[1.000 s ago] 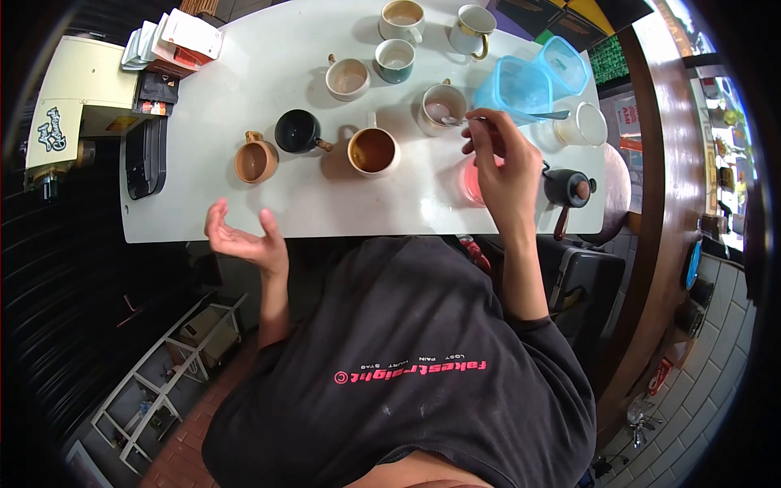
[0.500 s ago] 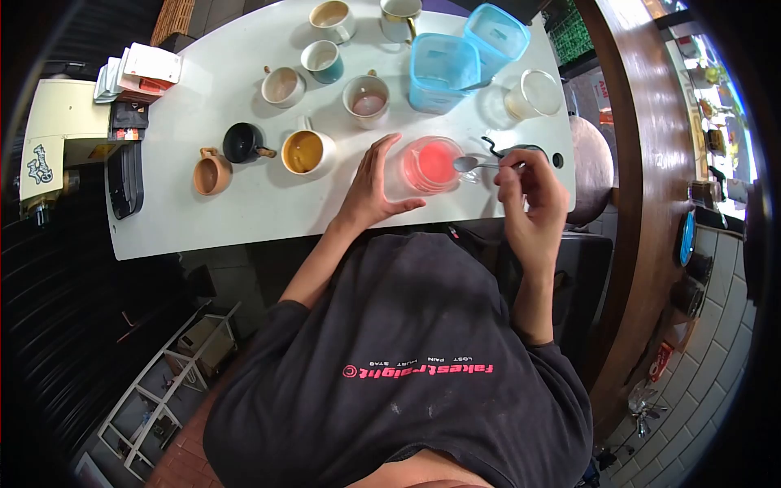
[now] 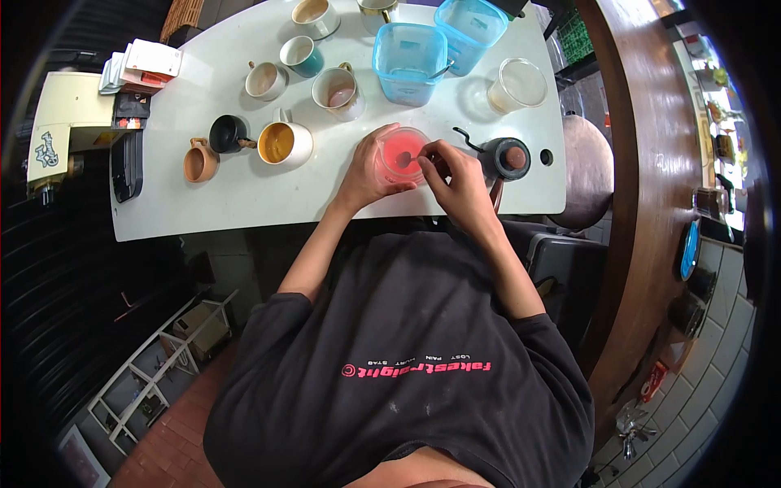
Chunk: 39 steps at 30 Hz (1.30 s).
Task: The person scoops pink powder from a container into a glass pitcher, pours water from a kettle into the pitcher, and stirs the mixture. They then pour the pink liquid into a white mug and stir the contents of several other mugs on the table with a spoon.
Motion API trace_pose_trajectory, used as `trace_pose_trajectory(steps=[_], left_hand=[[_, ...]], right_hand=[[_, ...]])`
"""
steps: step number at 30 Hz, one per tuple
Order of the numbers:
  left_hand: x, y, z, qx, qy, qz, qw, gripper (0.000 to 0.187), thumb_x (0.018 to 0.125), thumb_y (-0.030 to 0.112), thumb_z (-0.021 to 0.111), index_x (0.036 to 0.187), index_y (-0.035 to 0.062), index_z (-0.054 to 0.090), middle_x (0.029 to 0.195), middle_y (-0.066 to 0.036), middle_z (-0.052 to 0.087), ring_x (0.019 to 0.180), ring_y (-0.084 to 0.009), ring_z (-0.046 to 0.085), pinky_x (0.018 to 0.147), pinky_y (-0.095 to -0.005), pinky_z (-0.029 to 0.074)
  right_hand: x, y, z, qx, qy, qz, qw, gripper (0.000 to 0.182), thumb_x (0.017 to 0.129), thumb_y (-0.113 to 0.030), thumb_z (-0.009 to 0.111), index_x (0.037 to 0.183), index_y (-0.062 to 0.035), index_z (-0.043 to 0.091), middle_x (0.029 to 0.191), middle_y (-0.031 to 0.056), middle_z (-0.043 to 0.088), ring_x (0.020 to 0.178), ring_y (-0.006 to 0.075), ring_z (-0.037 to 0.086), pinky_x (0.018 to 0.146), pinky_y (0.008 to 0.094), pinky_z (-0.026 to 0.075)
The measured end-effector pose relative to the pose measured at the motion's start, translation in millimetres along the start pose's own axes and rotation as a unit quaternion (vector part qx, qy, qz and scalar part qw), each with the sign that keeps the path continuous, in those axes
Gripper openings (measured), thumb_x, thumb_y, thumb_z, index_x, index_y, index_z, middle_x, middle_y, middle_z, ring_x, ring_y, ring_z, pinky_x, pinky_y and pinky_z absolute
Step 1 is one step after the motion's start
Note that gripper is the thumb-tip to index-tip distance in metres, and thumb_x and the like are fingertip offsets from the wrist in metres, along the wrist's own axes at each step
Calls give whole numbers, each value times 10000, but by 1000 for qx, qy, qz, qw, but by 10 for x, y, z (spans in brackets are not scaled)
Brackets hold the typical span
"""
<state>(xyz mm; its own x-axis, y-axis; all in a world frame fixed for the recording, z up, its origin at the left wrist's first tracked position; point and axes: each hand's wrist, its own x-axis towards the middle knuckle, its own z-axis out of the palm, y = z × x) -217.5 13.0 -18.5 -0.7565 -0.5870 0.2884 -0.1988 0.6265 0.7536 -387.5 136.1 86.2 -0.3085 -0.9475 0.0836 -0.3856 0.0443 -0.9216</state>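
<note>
My left hand [image 3: 367, 172] is curled around the side of a clear jug [image 3: 381, 176] that holds pink-red liquid [image 3: 400, 145]. Between the fingertips of my right hand [image 3: 455, 180] is a metal spoon [image 3: 404, 159], its bowl down inside the jug over the pink. Left of the jug stands a white mug [image 3: 297, 146] with a yellow-brown residue inside. A dark kettle [image 3: 509, 172] with a thin curved spout and a round brown knob sits just right of my right hand.
Several used mugs, including a teal one [image 3: 302, 57] and a black one [image 3: 229, 133], stand on the white table [image 3: 187, 215]. Two blue plastic tubs [image 3: 407, 81] are at the back, one with a utensil inside. A clear container [image 3: 518, 84] stands at right.
My right hand has moved left, bringing the spoon into the jug. My left hand has gone from spread beside the jug to wrapped around it. The view shifted, revealing the kettle.
</note>
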Motion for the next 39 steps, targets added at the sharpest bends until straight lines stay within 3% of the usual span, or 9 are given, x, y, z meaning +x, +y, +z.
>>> trace_pose_trajectory(steps=[14, 16, 26, 29, 31, 32, 33, 34, 39], left_hand=[[-2, 17, 41, 47, 31, -4, 998, 1080, 545, 420, 968, 1432, 69, 461, 1485, -167, 517, 1352, -374, 501, 1135, -478, 405], [-3, 17, 49, 45, 35, -4, 998, 1084, 526, 384, 977, 1428, 73, 464, 1480, -164, 521, 1347, -373, 505, 1133, -476, 409], [8, 22, 31, 53, 39, 3, 998, 1122, 558, 524, 958, 1439, 45, 457, 1451, -179, 533, 1349, -365, 509, 1138, -479, 408], [16, 36, 21, 27, 44, -17, 999, 1158, 587, 622, 921, 1462, 39, 436, 1425, -178, 547, 1329, -359, 532, 1123, -479, 430], [-10, 49, 47, -2, 46, -28, 999, 1169, 592, 654, 906, 1465, 37, 434, 1407, -181, 557, 1311, -361, 547, 1112, -478, 441], [-6, 52, 44, -13, 46, -38, 998, 1169, 596, 667, 898, 1465, 38, 434, 1393, -181, 565, 1294, -362, 558, 1104, -474, 449], [6, 56, 46, -24, 46, -47, 998, 1169, 600, 679, 889, 1465, 39, 433, 1379, -181, 573, 1278, -362, 569, 1096, -471, 456], [15, 51, 49, -26, 42, -42, 998, 1169, 600, 679, 889, 1465, 39, 433, 1379, -181, 573, 1278, -362, 569, 1096, -471, 456], [0, 10, 72, 18, 45, -27, 998, 1168, 614, 680, 886, 1457, 17, 425, 1377, -179, 570, 1278, -360, 566, 1097, -465, 450]], right_hand=[[138, 83, -77, -26, -18, -2, 999, 170, 937, -95, 681, 1036, 44, 686, 801, 183, 703, 660, 239, 661, 669, 346, 525], [161, 15, -130, -26, -46, 40, 998, 156, 914, -65, 660, 1012, 53, 687, 854, 266, 709, 774, 381, 727, 733, 412, 567], [91, -180, -392, -85, -13, 42, 995, 292, 963, -177, 691, 1195, -23, 602, 671, 160, 637, 625, 330, 667, 610, 425, 510], [-84, -827, -893, 17, 27, 5, 999, 228, 914, -73, 715, 1129, -8, 680, 704, 57, 610, 555, 145, 549, 573, 290, 450], [-230, -1225, -1136, 1, 183, -274, 944, 177, 824, 8, 704, 998, -23, 698, 735, 62, 603, 561, 159, 541, 517, 300, 417], [-261, -1087, -1322, 30, 227, -493, 839, 120, 783, -9, 708, 884, -51, 661, 724, 57, 598, 562, 164, 544, 486, 316, 401], [-339, -1460, -1329, 196, 213, -523, 802, 86, 778, -49, 696, 797, -76, 618, 713, 40, 611, 550, 169, 545, 487, 314, 415], [-405, -1512, -1447, 244, 146, -592, 754, 252, 990, -375, 558, 991, -170, 705, 868, 5, 621, 622, 120, 539, 472, 308, 338], [-428, -2097, -1624, 232, 302, -746, 547, 346, 1038, -399, 459, 971, -127, 662, 934, 8, 591, 707, 172, 595, 546, 274, 418]])
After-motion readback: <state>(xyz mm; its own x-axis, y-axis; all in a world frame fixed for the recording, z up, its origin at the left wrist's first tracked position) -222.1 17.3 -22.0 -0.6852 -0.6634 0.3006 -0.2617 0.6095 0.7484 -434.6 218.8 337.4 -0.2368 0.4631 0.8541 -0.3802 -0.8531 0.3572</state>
